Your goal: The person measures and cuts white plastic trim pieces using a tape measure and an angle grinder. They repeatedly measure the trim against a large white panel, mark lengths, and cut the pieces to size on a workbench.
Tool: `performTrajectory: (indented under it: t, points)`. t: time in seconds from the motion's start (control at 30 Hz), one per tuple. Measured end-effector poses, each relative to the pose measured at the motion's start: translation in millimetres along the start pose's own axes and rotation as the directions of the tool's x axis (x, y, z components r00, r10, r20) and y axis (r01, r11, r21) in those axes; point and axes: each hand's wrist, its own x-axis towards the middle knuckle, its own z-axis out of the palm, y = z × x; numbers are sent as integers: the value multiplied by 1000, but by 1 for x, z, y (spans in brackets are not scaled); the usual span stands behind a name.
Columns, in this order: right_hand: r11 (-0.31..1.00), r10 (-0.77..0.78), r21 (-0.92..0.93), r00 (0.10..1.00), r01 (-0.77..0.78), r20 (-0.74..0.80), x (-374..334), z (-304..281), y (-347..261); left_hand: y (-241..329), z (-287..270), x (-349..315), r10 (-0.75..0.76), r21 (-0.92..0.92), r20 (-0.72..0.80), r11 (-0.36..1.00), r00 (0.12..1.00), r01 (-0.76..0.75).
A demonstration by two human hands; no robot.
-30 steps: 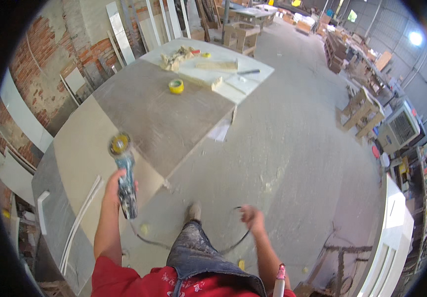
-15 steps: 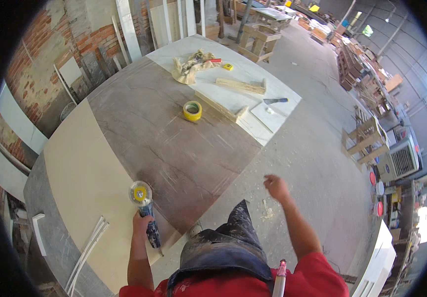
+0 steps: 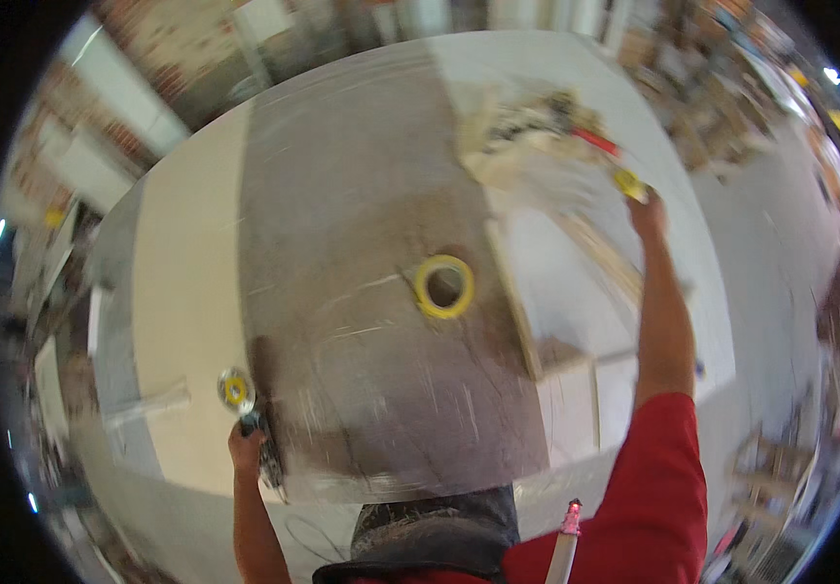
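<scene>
My left hand [image 3: 245,448] is wrapped round the body of an angle grinder [image 3: 262,450]. The grinder's round disc with a yellow centre [image 3: 235,390] points away from me, over the cream strip near the table's front edge. At the far right, my right hand [image 3: 648,214] is closed at the near end of a small yellow tape measure [image 3: 626,181]; motion blur softens the fingers. Just beyond lies a crumpled cream cloth [image 3: 503,136] with a red-handled item [image 3: 595,143]. A roll of yellow tape [image 3: 424,292] rests on the brown slab [image 3: 342,224].
White slab pieces and a wooden strip [image 3: 600,258] lie under and beside my right forearm. Thin pale strips [image 3: 152,403] lie left of the grinder. A cord [image 3: 308,535] hangs by the front edge. Panels lean against the brick wall [image 3: 157,49]; wooden stands [image 3: 770,477] stand right.
My right hand has gone from beside the table out to the tape measure. My view has swung round to face the table squarely. The grinder stays in my left hand.
</scene>
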Motion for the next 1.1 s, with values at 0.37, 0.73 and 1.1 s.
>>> performTrajectory:
  t: [0.37, 0.73, 1.1]
  points:
    - [862, -19, -502, 995, 68, 102, 66, -4, 56, -66, -4, -108, 10, 184, -269, 982, 963, 41]
    - [701, -712, 449, 580, 554, 396, -332, -83, -212, -192, -32, -375, -390, -209, -386, 920, 836, 333]
    - [836, -417, 548, -599, 43, 683, -881, -181, -409, -272, -102, -422, 145, -848, -29, 521, 989, -101]
